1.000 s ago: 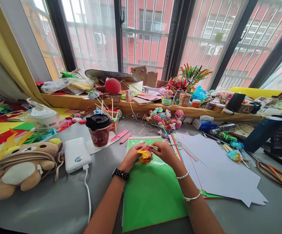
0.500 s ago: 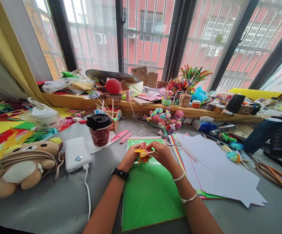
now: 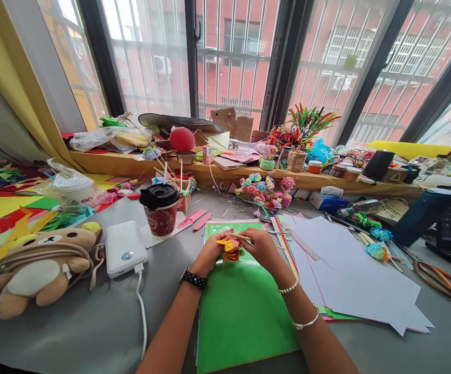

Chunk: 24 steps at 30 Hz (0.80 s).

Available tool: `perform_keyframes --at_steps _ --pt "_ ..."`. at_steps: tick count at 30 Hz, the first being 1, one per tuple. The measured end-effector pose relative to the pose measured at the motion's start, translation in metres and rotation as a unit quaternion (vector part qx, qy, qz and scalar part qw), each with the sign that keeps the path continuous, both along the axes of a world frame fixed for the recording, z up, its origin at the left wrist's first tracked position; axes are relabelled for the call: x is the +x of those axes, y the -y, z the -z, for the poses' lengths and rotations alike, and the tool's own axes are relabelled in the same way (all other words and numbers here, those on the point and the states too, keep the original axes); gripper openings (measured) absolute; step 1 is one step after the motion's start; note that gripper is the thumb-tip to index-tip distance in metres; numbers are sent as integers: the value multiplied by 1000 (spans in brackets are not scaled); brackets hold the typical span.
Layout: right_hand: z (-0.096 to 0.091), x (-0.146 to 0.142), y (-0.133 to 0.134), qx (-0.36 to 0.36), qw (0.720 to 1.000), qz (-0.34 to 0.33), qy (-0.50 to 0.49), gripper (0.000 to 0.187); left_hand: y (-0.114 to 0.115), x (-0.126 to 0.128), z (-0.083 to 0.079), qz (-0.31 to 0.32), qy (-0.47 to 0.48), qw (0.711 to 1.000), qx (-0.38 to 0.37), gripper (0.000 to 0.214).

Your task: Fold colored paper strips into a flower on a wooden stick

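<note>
My left hand (image 3: pixel 210 252) is closed on an orange and yellow folded paper flower (image 3: pixel 231 250), holding it above a glossy green sheet (image 3: pixel 244 311). In my right hand (image 3: pixel 262 248) a thin, pale wooden stick (image 3: pixel 241 237) is pinched between thumb and fingers. The stick's tip is close to the flower's upper side; I cannot tell whether it touches. A bit of pink paper shows by the left fingertips, partly hidden. Pink paper strips (image 3: pixel 202 220) lie just beyond the left hand.
Left of the sheet are a lidded paper cup (image 3: pixel 160 218), a white power bank (image 3: pixel 125 249) with a cable and a plush bear (image 3: pixel 40 267). White paper (image 3: pixel 350 265) and scissors (image 3: pixel 441 278) lie on the right. Crocheted flowers (image 3: pixel 262 189) stand behind the hands.
The stick has shifted from lying across the front of the flower to its upper edge, at a changed angle. The view has moved slightly; the left hand still holds the flower.
</note>
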State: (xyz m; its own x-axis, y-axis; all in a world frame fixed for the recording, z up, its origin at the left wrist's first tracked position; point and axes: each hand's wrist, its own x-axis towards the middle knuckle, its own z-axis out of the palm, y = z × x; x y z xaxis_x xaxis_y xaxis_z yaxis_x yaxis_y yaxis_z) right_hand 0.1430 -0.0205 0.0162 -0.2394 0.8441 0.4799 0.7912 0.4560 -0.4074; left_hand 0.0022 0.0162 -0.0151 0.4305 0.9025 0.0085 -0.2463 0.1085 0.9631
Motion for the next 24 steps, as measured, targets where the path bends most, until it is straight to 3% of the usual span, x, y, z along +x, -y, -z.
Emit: perform_keyframes --at_steps 5,15,24 --pt "2 -7 4 19 999 31 12 9 -1 -1 -1 2 0 1000 8 28" --pt "-1 -1 3 -5 1000 -10 25 19 -2 0 0 29 12 1000 4 23" --pt "4 -3 2 56 996 2 72 7 -1 -3 0 32 29 999 -4 26"
